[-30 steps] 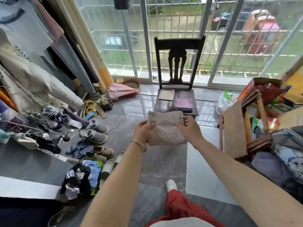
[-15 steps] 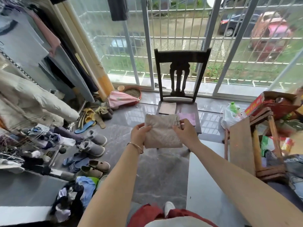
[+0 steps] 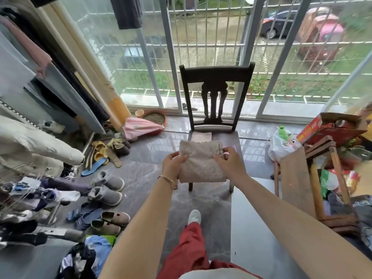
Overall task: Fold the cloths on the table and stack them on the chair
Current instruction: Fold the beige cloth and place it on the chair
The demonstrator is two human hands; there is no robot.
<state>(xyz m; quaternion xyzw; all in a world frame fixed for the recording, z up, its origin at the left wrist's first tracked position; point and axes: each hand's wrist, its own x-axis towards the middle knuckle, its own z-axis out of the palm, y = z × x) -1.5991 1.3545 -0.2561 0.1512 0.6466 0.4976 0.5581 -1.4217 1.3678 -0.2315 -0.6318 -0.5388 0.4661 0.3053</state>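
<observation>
A folded beige textured cloth hangs in the air just above the front of the dark wooden chair. My left hand grips its left edge and my right hand pinches its right edge. On the seat behind it lies a folded tan cloth. A sliver of a pink folded cloth shows beside my right thumb; the rest of it is hidden.
Shoes and slippers litter the floor at left, below hanging clothes. A pile of garments lies at bottom left. A wooden bench with boxes and bags stands at right. Barred glass doors are behind the chair.
I have stepped closer to the chair; the cloth in both hands now hangs over the seat and covers most of the pink cloth.
</observation>
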